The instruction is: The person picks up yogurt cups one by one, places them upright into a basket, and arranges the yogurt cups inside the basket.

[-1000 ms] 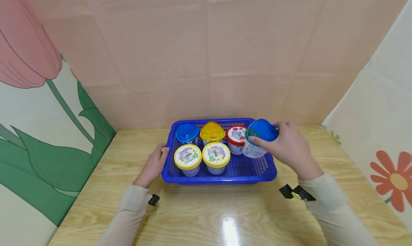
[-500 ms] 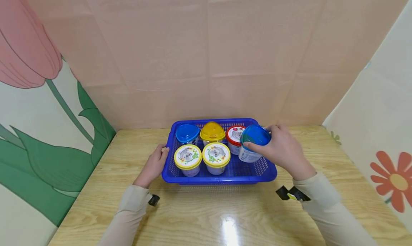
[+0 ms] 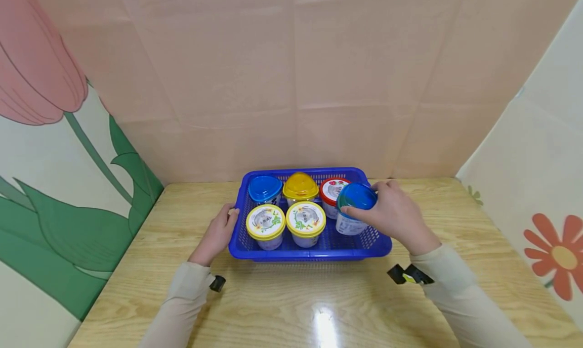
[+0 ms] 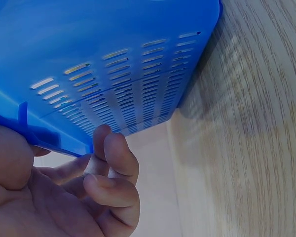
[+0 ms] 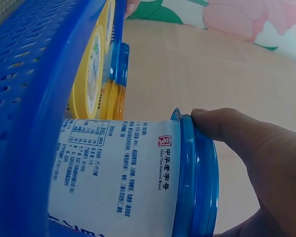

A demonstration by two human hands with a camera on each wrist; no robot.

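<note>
My left hand (image 3: 219, 232) grips the left rim of the blue plastic basket (image 3: 309, 255). In the left wrist view, thumb and fingers are around the basket's rim, the fingers (image 4: 121, 158) bent beneath it. At the basket's right end, my right hand (image 3: 397, 214) holds a white printed tub (image 3: 349, 225) by its translucent blue lid (image 3: 363, 196). The right wrist view shows the thumb (image 5: 219, 123) on the lid's edge, with the tub's lower part behind the basket's rim. Beside this tub stands a red-lidded tub (image 3: 333, 191), partly hidden by it.
Two tubs with yellow-rimmed white lids, a left one (image 3: 266, 221) and a right one (image 3: 306, 219), stand in the basket's front row. Behind them are a blue-lidded tub (image 3: 265, 188) and a yellow-lidded tub (image 3: 300, 186). The wooden table (image 3: 273, 302) meets a pinkish backdrop.
My right hand has moved left and down with the blue-lidded tub, bringing it lower within the basket, in front of the red-lidded tub. The left hand and basket stay put.
</note>
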